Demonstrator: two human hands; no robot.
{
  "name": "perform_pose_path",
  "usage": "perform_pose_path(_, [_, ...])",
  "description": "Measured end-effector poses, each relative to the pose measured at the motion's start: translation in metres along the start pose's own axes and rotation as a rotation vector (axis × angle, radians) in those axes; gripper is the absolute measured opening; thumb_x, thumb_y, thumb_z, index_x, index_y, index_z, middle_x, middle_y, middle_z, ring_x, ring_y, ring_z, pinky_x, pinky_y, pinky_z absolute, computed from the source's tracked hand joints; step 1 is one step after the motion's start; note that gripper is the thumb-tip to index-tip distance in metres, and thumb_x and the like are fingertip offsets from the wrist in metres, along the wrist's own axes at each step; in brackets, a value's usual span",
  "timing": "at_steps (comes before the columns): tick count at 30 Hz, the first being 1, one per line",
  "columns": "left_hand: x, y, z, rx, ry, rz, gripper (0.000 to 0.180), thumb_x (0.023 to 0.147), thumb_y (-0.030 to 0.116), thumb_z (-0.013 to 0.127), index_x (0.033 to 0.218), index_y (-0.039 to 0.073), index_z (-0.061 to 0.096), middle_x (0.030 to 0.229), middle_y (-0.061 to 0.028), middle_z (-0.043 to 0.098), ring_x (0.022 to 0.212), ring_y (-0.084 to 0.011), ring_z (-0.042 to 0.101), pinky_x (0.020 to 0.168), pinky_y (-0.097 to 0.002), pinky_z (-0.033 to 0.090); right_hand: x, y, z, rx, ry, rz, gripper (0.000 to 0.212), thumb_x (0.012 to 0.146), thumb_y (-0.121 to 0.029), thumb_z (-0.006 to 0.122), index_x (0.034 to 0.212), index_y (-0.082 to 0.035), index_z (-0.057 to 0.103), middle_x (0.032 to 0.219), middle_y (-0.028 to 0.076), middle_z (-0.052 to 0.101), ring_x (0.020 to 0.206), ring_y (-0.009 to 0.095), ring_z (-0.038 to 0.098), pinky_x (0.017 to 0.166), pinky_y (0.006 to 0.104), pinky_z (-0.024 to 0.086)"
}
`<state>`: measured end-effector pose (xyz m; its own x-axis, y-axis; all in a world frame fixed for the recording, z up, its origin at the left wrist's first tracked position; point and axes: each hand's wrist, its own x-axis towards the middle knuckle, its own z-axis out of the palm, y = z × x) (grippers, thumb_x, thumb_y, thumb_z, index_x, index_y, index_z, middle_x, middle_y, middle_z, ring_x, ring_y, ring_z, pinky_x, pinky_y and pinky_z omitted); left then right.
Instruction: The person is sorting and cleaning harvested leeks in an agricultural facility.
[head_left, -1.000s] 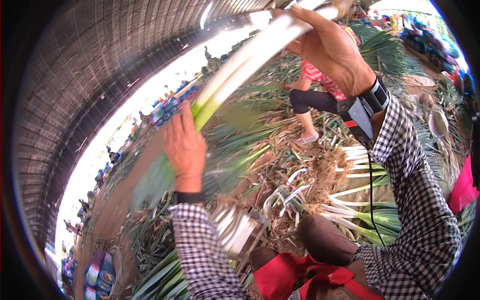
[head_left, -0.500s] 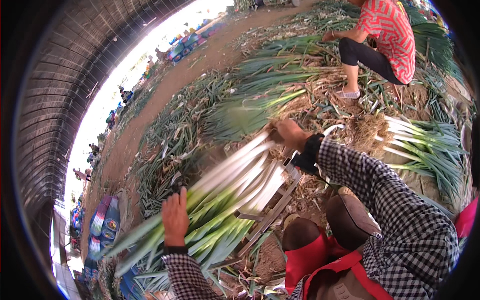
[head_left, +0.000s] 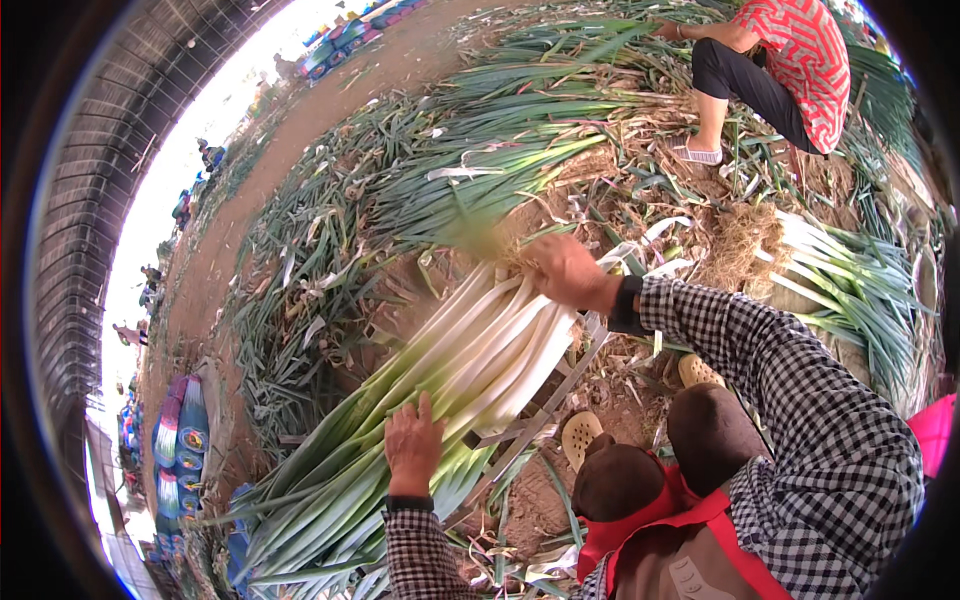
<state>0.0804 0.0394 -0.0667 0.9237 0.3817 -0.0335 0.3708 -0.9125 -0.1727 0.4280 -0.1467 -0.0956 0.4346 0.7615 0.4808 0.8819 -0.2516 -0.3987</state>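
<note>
A thick bundle of long green onions [head_left: 440,370] lies slantwise before me, white stalks and roots towards the upper right, green leaves towards the lower left. It rests on a low wooden frame [head_left: 540,425]. My left hand [head_left: 413,447] lies on the bundle where white turns to green, palm down and fingers spread. At the root end, my right hand [head_left: 572,272] has its fingers curled round the uppermost stalk ends; the fingertips are partly hidden.
Another bundle of green onions [head_left: 840,270] lies on the right. Beyond my hands, many loose onions [head_left: 510,130] cover the ground. A person in a red patterned shirt [head_left: 790,60] squats at the upper right. Packed blue bundles [head_left: 180,450] stand at the left.
The onions in my right hand have come down onto the bundle, which now lies closer together. My left hand has shifted right along it. The view has turned slightly.
</note>
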Motion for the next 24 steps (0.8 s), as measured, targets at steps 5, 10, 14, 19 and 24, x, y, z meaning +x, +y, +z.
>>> perform_pose_path(5, [0.003,0.007,0.005,0.059,-0.015,-0.012,0.061,0.089,0.035,0.067,0.14,0.006,0.049,0.107,-0.0134,0.058,0.101,-0.032,0.056,0.087,-0.0472,0.045,-0.026,-0.027,0.031,-0.016,-0.313,-0.313,0.028,0.093,-0.023,0.063,0.117,-0.007,0.064,0.098,0.012,0.063,0.099,0.026,0.061,0.098,0.0433,0.044])
perform_pose_path(10, [-0.002,0.003,0.004,0.017,0.146,0.01,0.065,0.085,0.039,0.069,0.14,0.009,0.05,0.102,-0.0127,0.057,0.1,-0.031,0.056,0.085,-0.0464,0.045,-0.005,-0.023,0.044,-0.112,-0.332,-0.368,0.023,0.092,-0.024,0.062,0.112,-0.014,0.068,0.101,0.009,0.063,0.105,0.025,0.058,0.096,0.0413,0.046])
perform_pose_path(14, [0.001,0.019,0.007,0.068,0.124,-0.095,0.06,0.088,0.037,0.067,0.139,0.01,0.051,0.109,-0.0112,0.053,0.106,-0.0309,0.052,0.09,-0.0487,0.041,0.004,-0.02,0.052,-0.156,-0.322,-0.336,0.019,0.094,-0.025,0.062,0.106,-0.011,0.066,0.101,0.008,0.065,0.104,0.023,0.058,0.088,0.0412,0.052])
perform_pose_path(19, [-0.014,0.022,0.012,0.091,0.151,-0.022,0.064,0.089,0.037,0.066,0.141,0.005,0.047,0.119,-0.0126,0.049,0.117,-0.0314,0.044,0.099,-0.0476,0.036,-0.043,-0.025,0.045,-0.185,-0.215,-0.411,0.018,0.091,-0.018,0.06,0.105,-0.008,0.065,0.101,0.009,0.064,0.101,0.023,0.06,0.089,0.038,0.051])
perform_pose_path(24, [0.003,0.022,0.009,0.007,0.053,-0.09,0.059,0.088,0.036,0.065,0.137,0.005,0.052,0.129,-0.0155,0.05,0.125,-0.0342,0.042,0.102,-0.0477,0.035,-0.035,-0.022,0.048,-0.202,-0.228,-0.391,0.027,0.087,-0.014,0.06,0.113,-0.009,0.066,0.102,0.008,0.064,0.101,0.022,0.06,0.088,0.0349,0.05])
